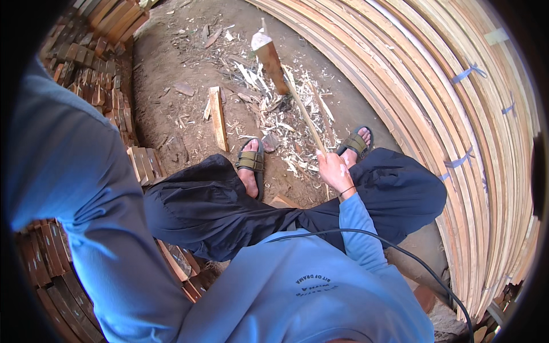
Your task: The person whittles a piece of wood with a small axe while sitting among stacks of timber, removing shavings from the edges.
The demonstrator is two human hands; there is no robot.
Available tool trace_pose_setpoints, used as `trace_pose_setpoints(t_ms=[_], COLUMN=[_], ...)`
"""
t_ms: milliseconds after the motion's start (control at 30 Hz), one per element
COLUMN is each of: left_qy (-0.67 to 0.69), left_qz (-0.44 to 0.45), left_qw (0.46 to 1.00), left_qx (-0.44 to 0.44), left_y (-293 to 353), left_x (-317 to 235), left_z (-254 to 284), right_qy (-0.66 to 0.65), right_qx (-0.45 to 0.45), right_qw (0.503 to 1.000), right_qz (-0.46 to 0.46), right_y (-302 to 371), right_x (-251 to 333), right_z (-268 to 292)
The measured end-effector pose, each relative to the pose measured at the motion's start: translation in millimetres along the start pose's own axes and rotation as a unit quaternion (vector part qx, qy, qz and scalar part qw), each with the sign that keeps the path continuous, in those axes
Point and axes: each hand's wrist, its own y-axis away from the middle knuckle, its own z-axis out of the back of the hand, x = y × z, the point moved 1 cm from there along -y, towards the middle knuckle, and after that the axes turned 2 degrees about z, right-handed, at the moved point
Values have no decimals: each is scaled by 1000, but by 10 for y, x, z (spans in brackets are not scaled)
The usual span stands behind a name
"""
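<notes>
Your right hand [336,172] has its fingers closed round the stick [304,113], which could skid past the wooden block [271,66] if they slacken; your unseen left hand's I can't tell.

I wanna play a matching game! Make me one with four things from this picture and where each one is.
Things:
1. Thin pale wooden stick
2. Long pale wooden planks
3. Dark sandals with olive straps
4. Small, curly cream-coloured wood shavings

Places:
a. Worn on the person's feet
b. Scattered over the bare brown ground
c. Held in the person's right hand
d. Stacked along the right side of the picture

Right pairs: 1-c, 2-d, 3-a, 4-b
</notes>
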Motion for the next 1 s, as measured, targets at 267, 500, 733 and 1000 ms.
trace_pose_setpoints(t_ms=[267,500,733,1000], left_qy=[-29,-33,2,19], left_qz=[55,67,103,126], left_qw=[997,995,993,990], left_qx=[52,62,60,56], left_y=[-255,-370,-420,-452], left_x=[157,395,466,560], left_z=[-53,4,-73,-62], right_qy=[33,15,1,26], right_qx=[-79,-31,-42,-13], right_qw=[993,999,999,999], right_qz=[83,35,8,-14], right_y=[-352,-88,-36,-52], right_x=[-346,-101,-161,-149], right_z=[58,-20,-101,-257])
